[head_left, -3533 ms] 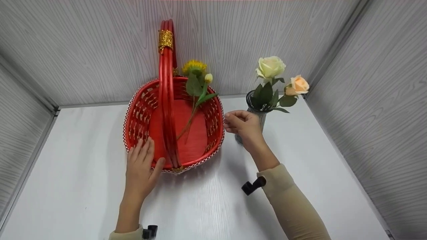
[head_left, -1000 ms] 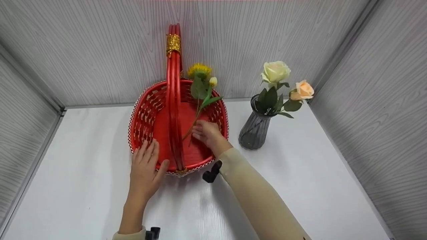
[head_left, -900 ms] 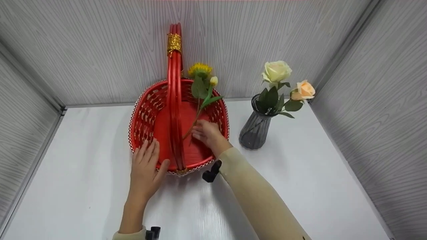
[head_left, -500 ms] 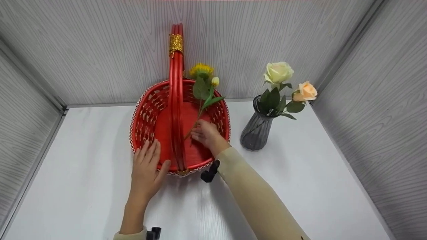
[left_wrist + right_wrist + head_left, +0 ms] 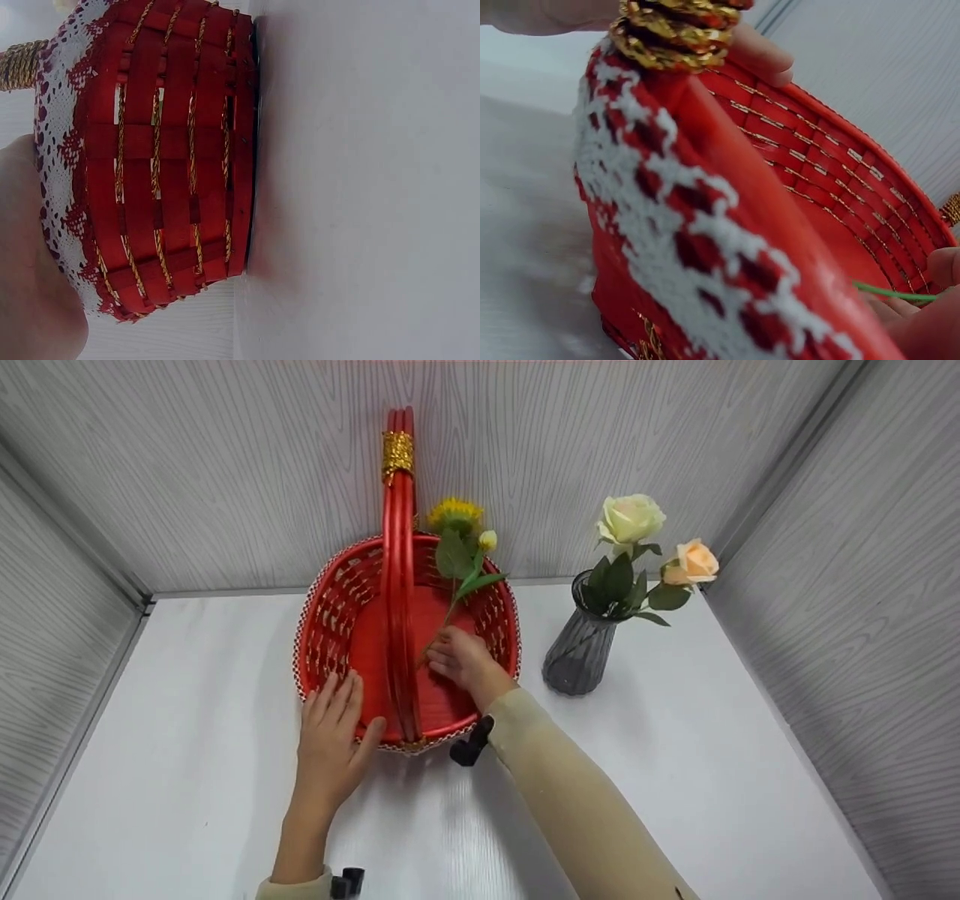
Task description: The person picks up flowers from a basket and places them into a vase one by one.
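Observation:
A red woven basket [image 5: 360, 566] with a tall handle stands on the table. A yellow sunflower [image 5: 456, 516] and a pale yellow tulip bud [image 5: 487, 540] lean on its back right rim, their stems running down inside. My right hand [image 5: 466, 660] reaches into the basket and pinches a green flower stem [image 5: 892, 292] between thumb and fingers; I cannot tell which flower it belongs to. My left hand [image 5: 328, 746] rests on the front left rim, fingers straight over the edge and thumb spread. In the left wrist view, part of that hand [image 5: 34, 262] lies against the lace trim [image 5: 64, 165].
Right of the basket stands a grey ribbed glass vase [image 5: 577, 656] holding a cream rose [image 5: 631, 517] and a peach rose [image 5: 694, 561]. The arched handle [image 5: 399, 585] crosses over the basket, left of my right hand. Grey wood-grain panels [image 5: 247, 472] enclose the white table [image 5: 180, 720].
My right hand has moved left from beside the vase into the basket, and its fingers have closed on a stem. The left hand keeps its place on the rim. The view has shifted slightly.

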Motion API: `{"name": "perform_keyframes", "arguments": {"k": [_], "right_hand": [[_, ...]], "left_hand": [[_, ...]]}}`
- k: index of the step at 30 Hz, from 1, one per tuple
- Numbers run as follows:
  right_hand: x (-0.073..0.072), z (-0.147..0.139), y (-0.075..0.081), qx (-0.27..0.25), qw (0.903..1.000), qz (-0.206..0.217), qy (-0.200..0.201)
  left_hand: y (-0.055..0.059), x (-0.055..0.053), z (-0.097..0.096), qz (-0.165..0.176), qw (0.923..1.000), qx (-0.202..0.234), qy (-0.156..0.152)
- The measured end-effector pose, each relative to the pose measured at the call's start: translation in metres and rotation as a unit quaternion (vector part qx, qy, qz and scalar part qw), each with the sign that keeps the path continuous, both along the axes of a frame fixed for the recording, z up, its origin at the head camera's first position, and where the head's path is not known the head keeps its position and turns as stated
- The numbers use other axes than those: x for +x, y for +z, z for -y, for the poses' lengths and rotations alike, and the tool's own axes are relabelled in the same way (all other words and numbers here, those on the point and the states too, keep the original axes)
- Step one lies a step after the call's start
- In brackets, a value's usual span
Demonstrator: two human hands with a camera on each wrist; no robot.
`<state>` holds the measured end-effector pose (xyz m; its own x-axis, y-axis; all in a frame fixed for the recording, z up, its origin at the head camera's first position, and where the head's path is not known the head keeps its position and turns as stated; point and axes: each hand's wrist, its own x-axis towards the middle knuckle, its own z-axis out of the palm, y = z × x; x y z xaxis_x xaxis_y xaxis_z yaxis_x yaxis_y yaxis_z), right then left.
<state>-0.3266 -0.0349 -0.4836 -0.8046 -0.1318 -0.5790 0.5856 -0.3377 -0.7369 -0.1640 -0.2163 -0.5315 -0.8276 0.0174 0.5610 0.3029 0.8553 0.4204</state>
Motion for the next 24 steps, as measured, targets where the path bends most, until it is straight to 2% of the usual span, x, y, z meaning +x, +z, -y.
{"name": "perform_keyframes", "arguments": {"k": [8, 14, 19, 24], "right_hand": [[-0.0017, -0.0002, -0.0017, 0.037, 0.9965, -0.056, -0.049], [-0.0019, 0.0008, -0.0021, 0.016, 0.9944, -0.076, -0.072], [-0.0019, 0.0010, -0.0025, 0.035, 0.9866, -0.122, -0.102], [-0.0038, 0.0016, -0.0034, 0.052, 0.9832, -0.144, -0.100]], "left_hand": [[0.0003, 0.0006, -0.0004, 0.009, 0.9999, 0.001, 0.006], [0.0011, 0.0006, 0.0001, 0.003, 1.0000, 0.001, 0.003], [0.0000, 0.0002, 0.0001, 0.000, 1.0000, -0.001, 0.001], [-0.0010, 0.0005, 0.0001, 0.001, 1.0000, -0.003, 0.001]]}}
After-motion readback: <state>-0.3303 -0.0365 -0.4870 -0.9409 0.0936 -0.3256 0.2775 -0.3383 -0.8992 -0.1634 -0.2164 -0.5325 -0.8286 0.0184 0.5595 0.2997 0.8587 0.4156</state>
